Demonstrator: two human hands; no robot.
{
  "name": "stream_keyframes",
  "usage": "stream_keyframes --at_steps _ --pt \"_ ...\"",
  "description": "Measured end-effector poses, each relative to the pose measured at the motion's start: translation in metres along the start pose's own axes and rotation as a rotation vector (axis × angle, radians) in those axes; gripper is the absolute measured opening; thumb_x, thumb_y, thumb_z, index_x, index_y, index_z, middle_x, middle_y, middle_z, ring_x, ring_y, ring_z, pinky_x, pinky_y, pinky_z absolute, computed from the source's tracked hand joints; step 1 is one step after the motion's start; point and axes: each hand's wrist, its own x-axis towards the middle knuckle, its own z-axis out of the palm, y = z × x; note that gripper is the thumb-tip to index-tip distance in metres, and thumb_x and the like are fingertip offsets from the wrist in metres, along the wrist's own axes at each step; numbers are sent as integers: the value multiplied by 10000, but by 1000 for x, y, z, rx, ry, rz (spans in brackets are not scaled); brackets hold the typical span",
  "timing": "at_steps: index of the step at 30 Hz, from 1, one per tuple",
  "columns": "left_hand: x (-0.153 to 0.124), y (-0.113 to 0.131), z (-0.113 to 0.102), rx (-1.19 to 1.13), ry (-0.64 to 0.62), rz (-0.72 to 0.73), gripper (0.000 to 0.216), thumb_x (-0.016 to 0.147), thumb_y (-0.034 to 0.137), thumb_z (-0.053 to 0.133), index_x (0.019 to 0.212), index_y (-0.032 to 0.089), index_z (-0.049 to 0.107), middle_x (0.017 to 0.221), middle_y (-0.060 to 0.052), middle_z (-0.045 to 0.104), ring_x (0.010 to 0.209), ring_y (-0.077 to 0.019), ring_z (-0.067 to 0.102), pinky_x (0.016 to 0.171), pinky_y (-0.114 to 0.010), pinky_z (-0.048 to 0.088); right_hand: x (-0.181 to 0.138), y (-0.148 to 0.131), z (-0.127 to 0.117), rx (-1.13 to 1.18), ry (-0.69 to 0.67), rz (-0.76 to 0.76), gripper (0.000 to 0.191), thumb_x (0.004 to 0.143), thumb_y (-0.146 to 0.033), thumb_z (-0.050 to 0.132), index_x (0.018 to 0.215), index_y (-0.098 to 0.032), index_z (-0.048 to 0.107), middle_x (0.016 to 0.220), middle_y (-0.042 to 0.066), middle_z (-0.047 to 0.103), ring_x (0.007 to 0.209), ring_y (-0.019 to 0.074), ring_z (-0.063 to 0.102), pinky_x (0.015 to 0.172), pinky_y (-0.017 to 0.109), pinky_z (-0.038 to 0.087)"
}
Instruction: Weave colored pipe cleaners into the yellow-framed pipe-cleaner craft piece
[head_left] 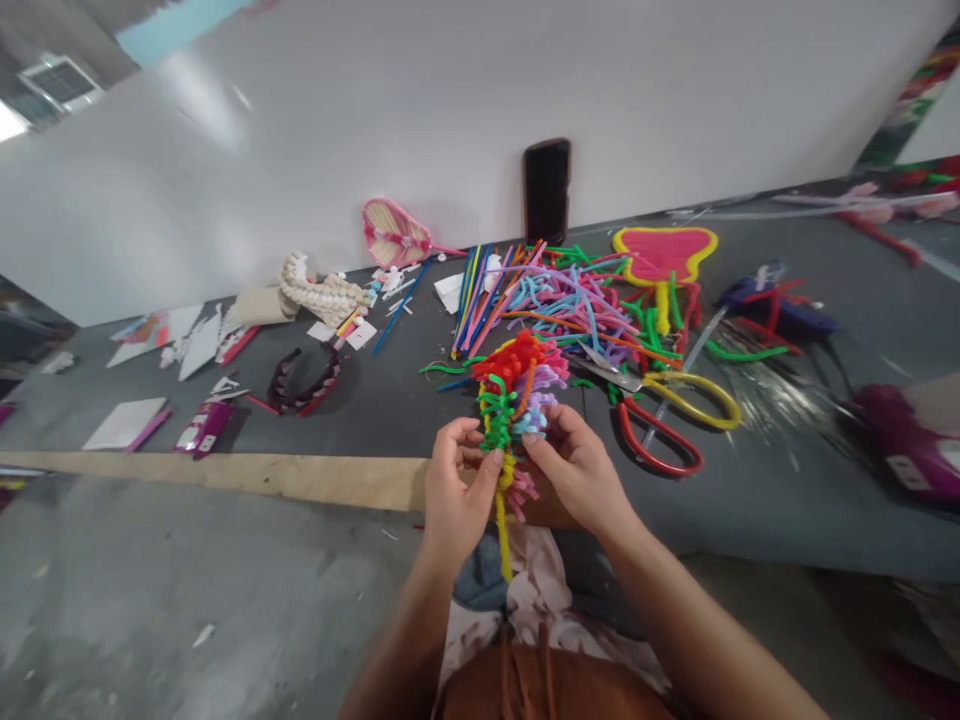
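Between both hands is a pipe cleaner craft (498,418), with red, green, yellow, purple, blue and pink tufts and a yellow stem hanging down. My left hand (461,485) pinches its left side near the green and yellow part. On the other side, my right hand (577,468) has thumb and fingers closed on the light blue and purple tufts. Just beyond it lies a heap of loose pipe cleaners (570,300). Scissors (637,385) with one yellow and one red handle rest to the right, blades pointing left.
A phone (547,190) leans on the white partition (450,110). A pink, yellow-edged fan shape (664,252) lies behind the scissors. A dark braided headband (304,385), a purple box (204,428) and a cream braided piece (322,292) are at left. At right sits a glue gun (780,305).
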Motion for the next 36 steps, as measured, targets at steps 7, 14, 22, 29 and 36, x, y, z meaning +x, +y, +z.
stream_keyframes --at_steps 7,14,22,29,36 --pt "-17 10 -5 426 5 258 66 838 277 662 868 221 678 875 -32 506 808 -162 574 723 -274 491 -2 -3 1 -39 12 -35 280 793 -417 691 938 -225 550 827 1 654 738 149 624 665 278 552" --pt "-17 -2 -4 304 7 13 111 817 305 665 866 219 713 851 -29 565 739 -153 587 679 -270 500 -6 7 5 -185 -77 -98 229 883 -347 604 1069 -225 552 927 31 673 799 154 650 723 288 551" --pt "-6 6 -2 -275 -112 -373 278 762 438 711 718 166 673 650 7 574 461 -88 499 438 -214 412 -23 -18 -5 -630 49 -642 223 893 -144 543 1084 -246 598 1016 73 681 944 196 662 815 346 558" --pt "-4 2 -7 -381 -110 -442 274 759 420 714 760 152 657 589 26 574 474 -87 509 451 -194 421 -25 -17 3 -870 -227 -587 352 872 -88 460 1126 -239 651 1041 77 736 934 218 709 791 346 591" --pt "1 9 -25 -160 47 -346 311 780 472 674 762 163 649 588 32 558 483 -89 478 436 -182 385 -24 -31 -13 -696 -232 -703 373 878 -87 486 1195 -249 598 1114 81 696 1038 175 674 863 298 575"
